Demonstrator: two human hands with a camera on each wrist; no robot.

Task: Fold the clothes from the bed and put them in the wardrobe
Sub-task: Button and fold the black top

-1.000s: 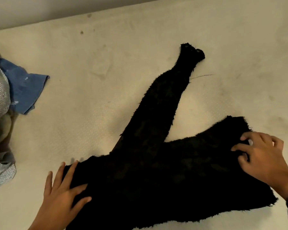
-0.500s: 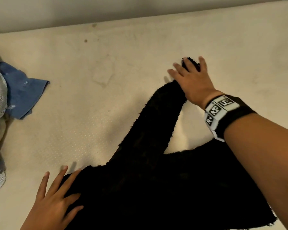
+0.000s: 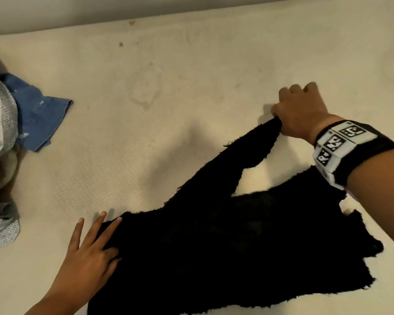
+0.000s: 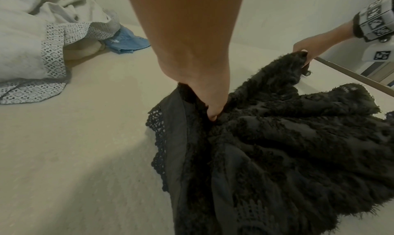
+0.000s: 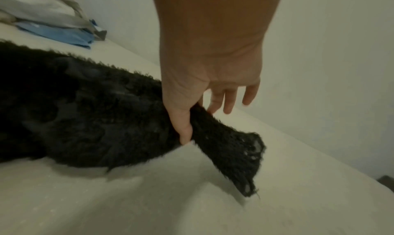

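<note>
Right hand (image 3: 301, 112) pinches the black sweater's sleeve (image 3: 248, 160) to fold it; flat, spread-fingered left hand (image 3: 90, 251) anchors the hem.

Bare mattress (image 3: 191, 92) open beyond black fuzzy garment (image 3: 237, 242), clothes pile (image 3: 2, 155) blocking far left edge
</note>
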